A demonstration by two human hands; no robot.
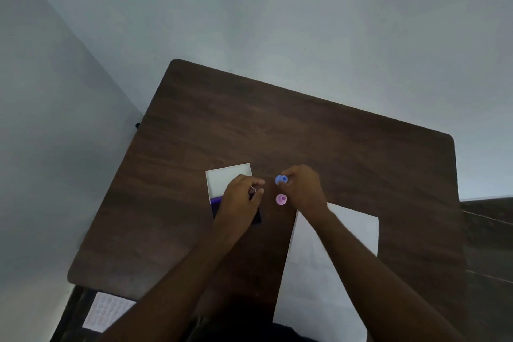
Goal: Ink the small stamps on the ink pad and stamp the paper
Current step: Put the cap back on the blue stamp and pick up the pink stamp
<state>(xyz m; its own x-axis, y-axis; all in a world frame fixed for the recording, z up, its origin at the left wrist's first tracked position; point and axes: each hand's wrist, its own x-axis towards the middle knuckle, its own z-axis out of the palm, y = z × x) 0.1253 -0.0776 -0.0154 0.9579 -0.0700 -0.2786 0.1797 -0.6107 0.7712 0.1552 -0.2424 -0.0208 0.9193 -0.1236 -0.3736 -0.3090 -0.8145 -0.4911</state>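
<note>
An ink pad lies open on the dark wooden table (277,125): its white lid (222,178) is flipped back and the purple pad (216,203) is mostly covered by my left hand (241,200). That hand rests over the pad with fingers curled; something small and pale shows at the fingertips, too small to identify. My right hand (304,186) pinches a small blue stamp (281,179) just right of the pad. A pink stamp (281,199) stands on the table just below it. The white paper (352,230) lies to the right, partly under my right forearm.
A sheet with rows of pale round stickers or stamps (107,311) lies below the table's near-left corner. Grey walls stand behind and to the left. A dark surface (488,230) adjoins the table's right edge.
</note>
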